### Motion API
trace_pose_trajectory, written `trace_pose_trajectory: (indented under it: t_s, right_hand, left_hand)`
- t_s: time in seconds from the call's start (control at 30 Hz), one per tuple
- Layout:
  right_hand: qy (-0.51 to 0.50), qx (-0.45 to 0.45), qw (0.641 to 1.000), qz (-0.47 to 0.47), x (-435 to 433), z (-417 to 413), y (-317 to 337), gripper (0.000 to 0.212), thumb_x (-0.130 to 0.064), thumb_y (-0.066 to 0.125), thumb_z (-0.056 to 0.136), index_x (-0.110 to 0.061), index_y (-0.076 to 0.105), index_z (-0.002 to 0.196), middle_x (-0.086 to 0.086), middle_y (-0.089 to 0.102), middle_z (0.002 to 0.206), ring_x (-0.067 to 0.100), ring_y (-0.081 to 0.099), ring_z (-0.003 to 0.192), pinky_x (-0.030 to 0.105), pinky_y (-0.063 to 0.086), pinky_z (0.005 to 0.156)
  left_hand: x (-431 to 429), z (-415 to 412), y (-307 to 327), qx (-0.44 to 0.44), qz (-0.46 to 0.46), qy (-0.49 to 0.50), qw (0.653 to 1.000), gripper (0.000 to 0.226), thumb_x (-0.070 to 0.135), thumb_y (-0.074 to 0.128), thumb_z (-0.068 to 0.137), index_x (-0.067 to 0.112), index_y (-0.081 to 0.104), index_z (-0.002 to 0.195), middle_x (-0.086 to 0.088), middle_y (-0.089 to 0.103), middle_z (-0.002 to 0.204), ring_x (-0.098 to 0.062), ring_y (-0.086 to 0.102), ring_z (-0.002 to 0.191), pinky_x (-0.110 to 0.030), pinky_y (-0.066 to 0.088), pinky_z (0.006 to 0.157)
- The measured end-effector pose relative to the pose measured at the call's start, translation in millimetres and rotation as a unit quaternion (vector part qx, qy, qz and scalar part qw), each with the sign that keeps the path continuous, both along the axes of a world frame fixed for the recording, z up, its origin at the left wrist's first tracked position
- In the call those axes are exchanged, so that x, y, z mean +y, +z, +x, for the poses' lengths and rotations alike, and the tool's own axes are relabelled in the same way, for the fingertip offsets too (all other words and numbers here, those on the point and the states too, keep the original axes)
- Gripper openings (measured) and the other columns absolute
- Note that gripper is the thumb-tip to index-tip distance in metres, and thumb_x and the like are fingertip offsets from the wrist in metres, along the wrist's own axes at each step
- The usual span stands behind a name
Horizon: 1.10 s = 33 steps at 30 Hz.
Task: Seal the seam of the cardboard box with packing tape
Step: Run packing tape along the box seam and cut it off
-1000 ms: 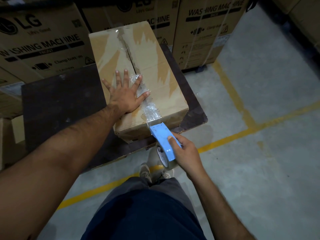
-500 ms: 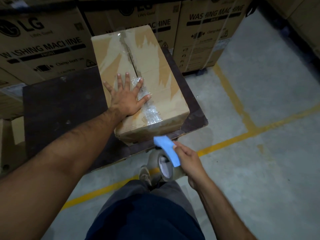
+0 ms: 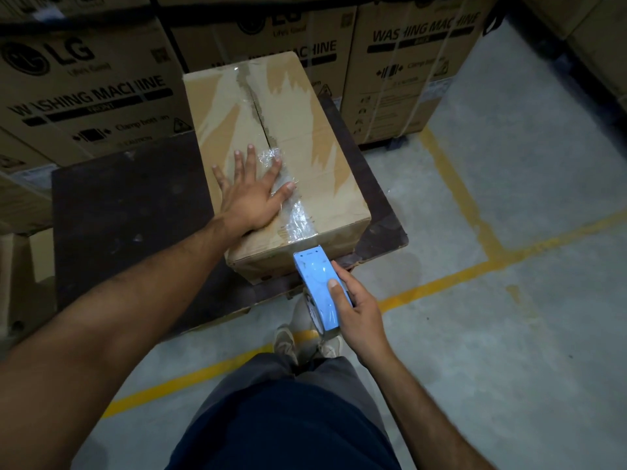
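A brown cardboard box (image 3: 312,137) lies on a dark board (image 3: 129,212), its top seam running away from me. Clear, wrinkled packing tape (image 3: 297,218) covers the near part of the seam; the far part shows torn old tape. My left hand (image 3: 252,193) rests flat on the box top, fingers spread, index and thumb on the tape. My right hand (image 3: 356,310) grips a light blue tape dispenser (image 3: 319,288), whose front end touches the box's near top edge. The tape roll hangs below the dispenser, mostly hidden.
Large printed washing machine cartons (image 3: 84,93) stand stacked behind and to the left of the board. Grey concrete floor with yellow lines (image 3: 454,276) lies to the right. My feet (image 3: 305,340) stand close to the board's near edge.
The dispenser dropped away from the box's near edge half a second ago, then came back up against that edge. My left hand stayed flat on the box.
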State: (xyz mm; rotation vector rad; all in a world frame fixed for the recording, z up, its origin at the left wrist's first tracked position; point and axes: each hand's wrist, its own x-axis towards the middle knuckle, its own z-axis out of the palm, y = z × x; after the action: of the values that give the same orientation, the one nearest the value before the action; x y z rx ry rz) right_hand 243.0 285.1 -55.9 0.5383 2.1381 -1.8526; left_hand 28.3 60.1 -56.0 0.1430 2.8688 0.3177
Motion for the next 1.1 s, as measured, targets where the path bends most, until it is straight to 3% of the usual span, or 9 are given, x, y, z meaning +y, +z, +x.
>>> trace_pose_trajectory:
  t_s: [0.07, 0.17, 0.27, 0.5, 0.63, 0.8, 0.93, 1.1]
  right_hand:
    - [0.001, 0.007, 1.000, -0.004, -0.5, 0.7, 0.2, 0.036, -0.035, 0.061, 0.108, -0.040, 0.063, 0.144, -0.028, 0.067, 0.134, -0.012, 0.061, 0.125, 0.021, 0.053, 0.107]
    - [-0.005, 0.018, 1.000, 0.000, 0.8, 2.4, -3.4, 0.038, -0.034, 0.061, 0.109, -0.037, 0.062, 0.146, -0.024, 0.067, 0.138, -0.013, 0.060, 0.126, 0.013, 0.051, 0.103]
    - [-0.010, 0.026, 1.000, 0.006, 1.5, 2.4, -2.7, 0.039, -0.034, 0.060, 0.109, -0.036, 0.061, 0.148, -0.030, 0.065, 0.133, -0.020, 0.059, 0.121, 0.003, 0.048, 0.092]
    - [-0.007, 0.051, 0.998, 0.018, 4.8, 3.5, 6.7, 0.040, -0.035, 0.058, 0.109, -0.038, 0.060, 0.149, -0.038, 0.061, 0.130, -0.019, 0.060, 0.118, 0.005, 0.049, 0.087]
    - [-0.009, 0.064, 0.998, 0.012, 4.5, 5.3, 9.7, 0.040, -0.035, 0.059, 0.109, -0.040, 0.060, 0.148, -0.037, 0.063, 0.134, -0.011, 0.062, 0.124, 0.015, 0.055, 0.096]
    - [-0.008, 0.074, 0.997, 0.020, 1.8, 4.8, 11.1, 0.039, -0.037, 0.060, 0.109, -0.042, 0.061, 0.147, -0.026, 0.065, 0.143, -0.003, 0.062, 0.132, 0.036, 0.057, 0.108]
    - [-0.006, 0.092, 0.996, 0.019, -0.3, 2.2, 19.6, 0.045, -0.049, 0.058, 0.103, -0.043, 0.061, 0.147, -0.024, 0.067, 0.143, -0.003, 0.062, 0.131, 0.038, 0.057, 0.109]
    - [0.023, 0.139, 0.990, 0.021, 0.9, -5.2, 33.5, 0.046, -0.044, 0.058, 0.105, -0.035, 0.060, 0.150, -0.027, 0.065, 0.145, -0.003, 0.061, 0.134, 0.044, 0.056, 0.111]
  left_hand:
    - [-1.9, 19.9, 2.3, 0.001, 0.035, -0.042, 0.998, 0.090, 0.093, 0.014, 0.090, 0.047, 0.002, 0.167, -0.009, -0.029, 0.176, -0.034, -0.032, 0.160, -0.076, -0.020, 0.120]
    - [-3.1, 52.9, -0.7, 0.014, 0.017, -0.113, 0.993, 0.102, 0.101, 0.016, 0.081, 0.048, 0.003, 0.167, -0.007, -0.031, 0.175, -0.033, -0.034, 0.160, -0.078, -0.015, 0.121]
    - [-0.7, 66.2, -4.5, 0.017, -0.005, -0.105, 0.994, 0.109, 0.101, 0.026, 0.080, 0.045, -0.007, 0.167, -0.006, -0.034, 0.174, -0.034, -0.035, 0.159, -0.078, -0.014, 0.122]
    - [8.5, 67.7, -6.0, 0.019, -0.044, -0.098, 0.994, 0.111, 0.099, 0.024, 0.084, 0.039, -0.023, 0.164, -0.010, -0.038, 0.172, -0.037, -0.036, 0.158, -0.082, -0.010, 0.119]
    - [11.4, 68.3, -6.0, 0.008, -0.045, -0.094, 0.994, 0.113, 0.099, 0.026, 0.083, 0.039, -0.027, 0.162, -0.011, -0.039, 0.171, -0.037, -0.038, 0.157, -0.084, -0.010, 0.117]
    - [13.0, 69.7, -5.5, 0.003, -0.057, -0.088, 0.995, 0.124, 0.093, 0.047, 0.081, 0.036, -0.026, 0.163, -0.011, -0.038, 0.172, -0.037, -0.037, 0.157, -0.085, -0.007, 0.117]
    - [10.4, 70.4, -6.5, 0.010, -0.065, -0.079, 0.995, 0.134, 0.089, 0.060, 0.077, 0.034, -0.025, 0.164, -0.011, -0.034, 0.174, -0.036, -0.035, 0.159, -0.084, -0.005, 0.119]
    - [5.5, 73.6, -9.2, 0.029, -0.060, -0.062, 0.996, 0.128, 0.089, 0.053, 0.078, 0.033, -0.021, 0.166, -0.010, -0.031, 0.175, -0.034, -0.033, 0.160, -0.080, -0.003, 0.123]
